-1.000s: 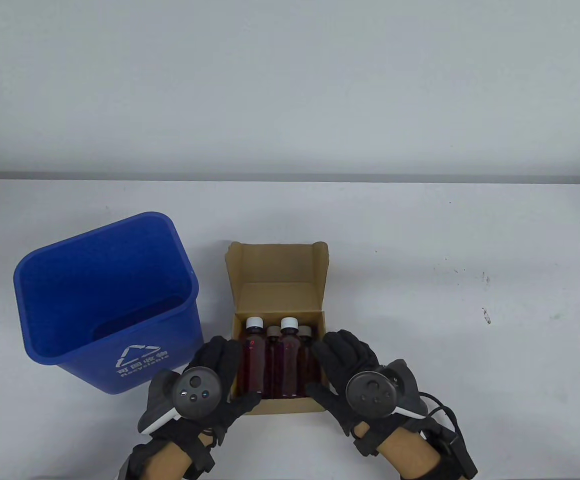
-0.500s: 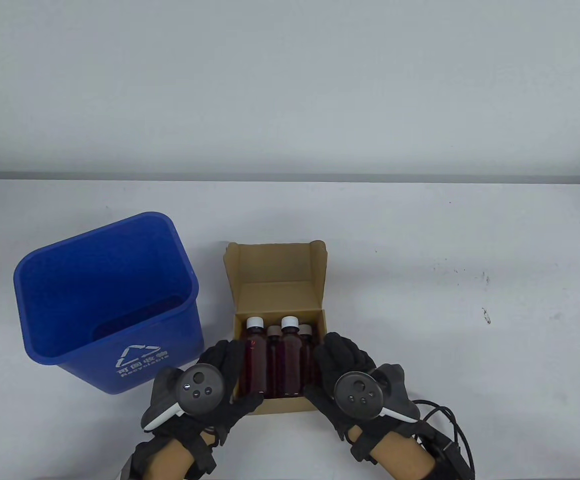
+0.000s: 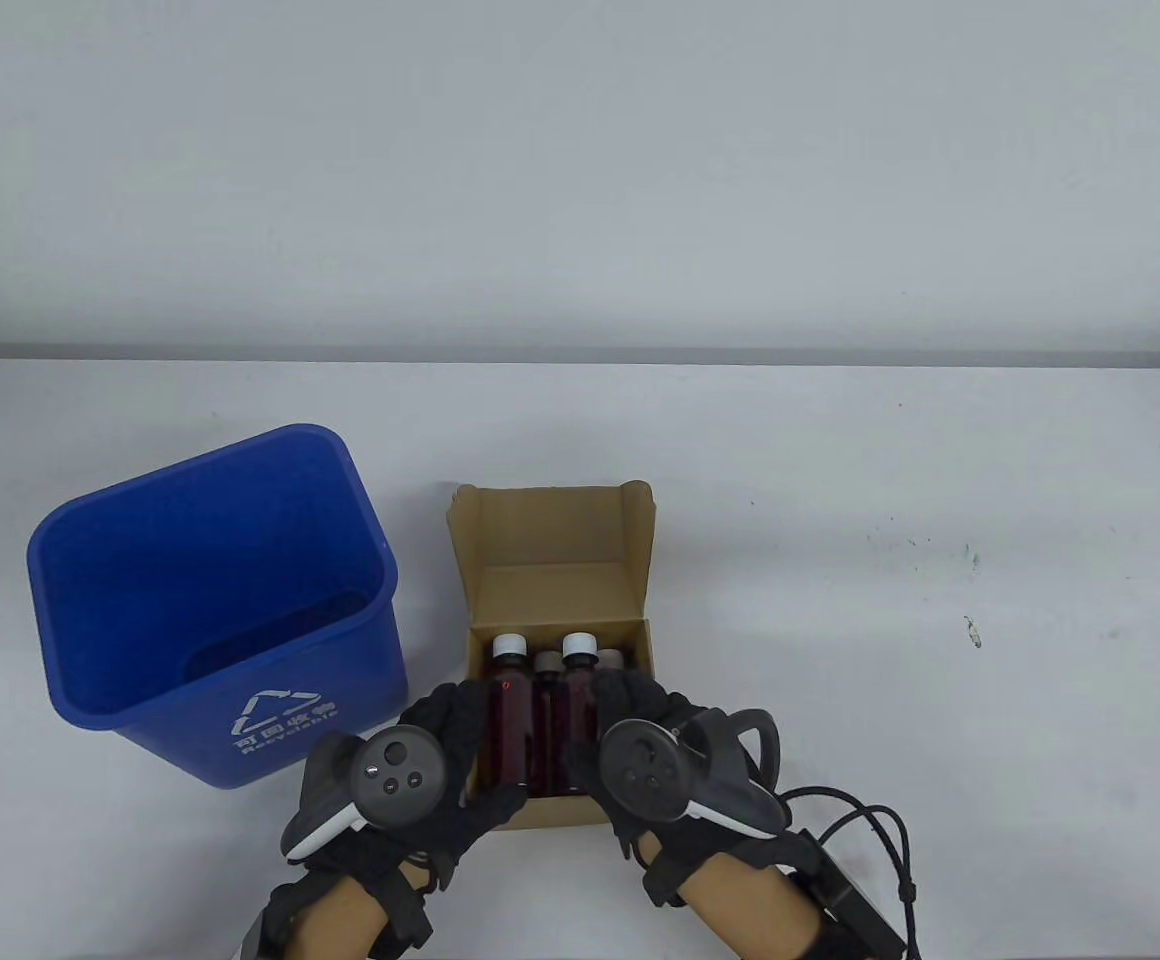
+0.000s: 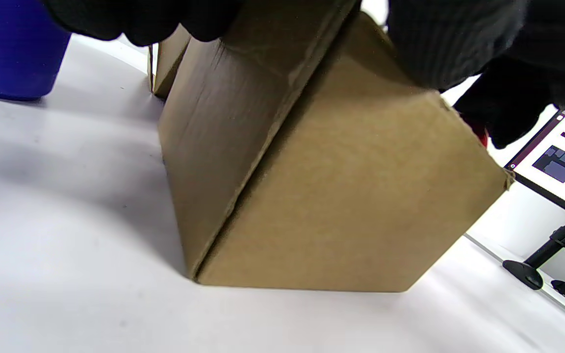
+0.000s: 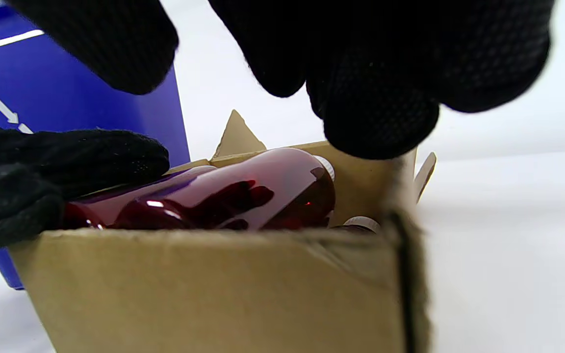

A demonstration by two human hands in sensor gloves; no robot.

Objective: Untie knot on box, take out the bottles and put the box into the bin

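Right hand (image 3: 630,745) has slid left over the bottles (image 3: 540,720); its wrist view shows fingers spread, touching nothing. Left hand (image 3: 430,750) grips the open box (image 3: 550,560) on the bench (image 3: 890,600), beside the bin (image 3: 210,600).

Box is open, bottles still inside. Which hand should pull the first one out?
Probably the right hand: its fingers hover over the bottles in the open box. The left hand holds the box's side, steadying it.

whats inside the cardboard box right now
Inside the cardboard box, lid open, lie dark red bottles: two with white caps on top and two more caps lower between them. The right hand covers part of them; the box floor is hidden.
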